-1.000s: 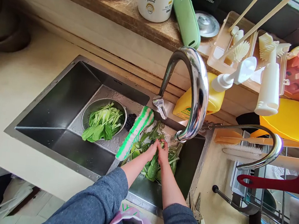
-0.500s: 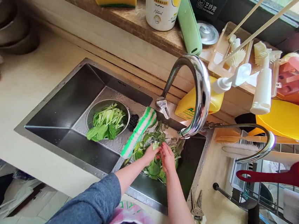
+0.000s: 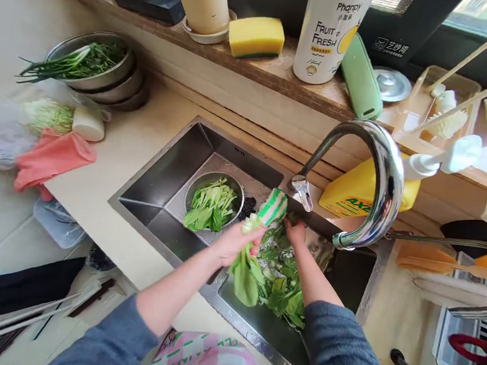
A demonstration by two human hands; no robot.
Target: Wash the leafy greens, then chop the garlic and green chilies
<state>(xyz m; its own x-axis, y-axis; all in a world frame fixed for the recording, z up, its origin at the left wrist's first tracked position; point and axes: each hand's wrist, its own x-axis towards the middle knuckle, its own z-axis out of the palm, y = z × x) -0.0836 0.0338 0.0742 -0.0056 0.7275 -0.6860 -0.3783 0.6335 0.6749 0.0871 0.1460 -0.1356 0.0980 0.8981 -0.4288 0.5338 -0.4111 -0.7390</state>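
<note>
My left hand (image 3: 237, 244) is closed around a bunch of leafy greens (image 3: 246, 283), pale stem ends up and leaves hanging down. It is over the divider side of the right sink basin (image 3: 348, 281). My right hand (image 3: 296, 233) reaches into the back of that basin, by more wet greens (image 3: 282, 292); its fingertips are hidden. Left of it, a green-and-white striped cloth (image 3: 274, 207) lies over the divider. In the left basin (image 3: 166, 178), a metal bowl (image 3: 242, 202) holds cut stems and leaves (image 3: 213, 200), beside a black scrubber (image 3: 248, 207).
A chrome faucet (image 3: 389, 168) arches over the right basin. Behind it stands a yellow detergent bottle (image 3: 350, 187). The ledge bears a sponge (image 3: 256, 36) and a white bottle (image 3: 326, 35). Stacked bowls with green onions (image 3: 83, 61) and a pink cloth (image 3: 54, 158) are at left.
My hands have moved apart. The left has come up leftward with a bunch of greens; the right has gone to the basin's back. The view has swung left.
</note>
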